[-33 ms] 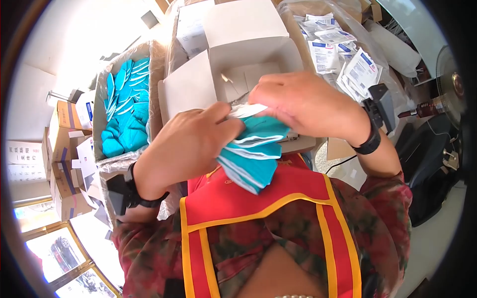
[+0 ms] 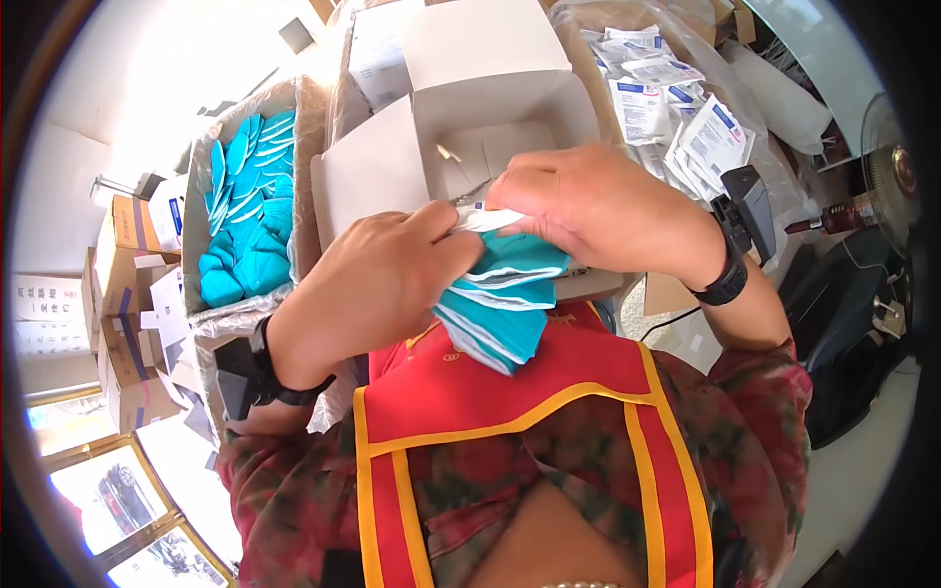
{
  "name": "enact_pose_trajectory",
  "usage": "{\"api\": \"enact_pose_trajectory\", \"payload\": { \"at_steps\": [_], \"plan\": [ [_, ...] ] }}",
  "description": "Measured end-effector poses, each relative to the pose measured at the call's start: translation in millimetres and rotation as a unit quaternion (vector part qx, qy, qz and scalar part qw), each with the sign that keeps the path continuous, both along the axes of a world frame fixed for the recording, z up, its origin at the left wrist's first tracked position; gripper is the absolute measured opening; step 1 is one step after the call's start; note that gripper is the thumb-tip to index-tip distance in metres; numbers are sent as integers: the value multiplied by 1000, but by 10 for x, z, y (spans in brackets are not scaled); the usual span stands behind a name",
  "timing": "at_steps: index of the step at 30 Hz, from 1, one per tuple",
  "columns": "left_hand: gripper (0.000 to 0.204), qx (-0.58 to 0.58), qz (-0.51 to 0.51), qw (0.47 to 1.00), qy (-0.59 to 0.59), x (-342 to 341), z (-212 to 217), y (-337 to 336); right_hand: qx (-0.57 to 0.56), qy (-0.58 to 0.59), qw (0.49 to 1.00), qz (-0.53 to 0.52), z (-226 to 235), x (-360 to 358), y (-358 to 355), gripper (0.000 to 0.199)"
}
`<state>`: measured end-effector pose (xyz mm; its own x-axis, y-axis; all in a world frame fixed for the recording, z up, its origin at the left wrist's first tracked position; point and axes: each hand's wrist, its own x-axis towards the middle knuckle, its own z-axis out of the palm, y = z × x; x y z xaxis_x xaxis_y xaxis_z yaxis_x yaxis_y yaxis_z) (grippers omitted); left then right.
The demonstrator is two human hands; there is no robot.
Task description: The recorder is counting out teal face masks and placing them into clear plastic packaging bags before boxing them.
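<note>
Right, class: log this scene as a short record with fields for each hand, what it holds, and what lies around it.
left hand: grips the teal masks from the left
right hand: pinches the stack's top edge
masks: folded teal stack with white trim, held just in front of the white box
white box: open, flaps up
left side: bin full of teal masks
right side: pile of white sachets
wrists: black band on each

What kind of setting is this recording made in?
Probably a packing station for medical supplies. Both hands, left and right, hold a teal stack over an open white box; a bin of teal pieces and a pile of sachets flank it.
</note>
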<state>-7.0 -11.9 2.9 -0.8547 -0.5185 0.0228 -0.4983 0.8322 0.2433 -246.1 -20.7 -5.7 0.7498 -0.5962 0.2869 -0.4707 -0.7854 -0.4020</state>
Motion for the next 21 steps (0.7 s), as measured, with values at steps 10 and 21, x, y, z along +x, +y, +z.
{"api": "enact_pose_trajectory", "payload": {
  "at_steps": [10,21],
  "plan": [
    [36,-54,-53,997,31,-62,-19,3,-78,82,993,-30,226,-71,116,18],
    [30,-85,-75,991,66,-115,7,15,68,33,997,4,54,-145,45,14]
  ]
}}
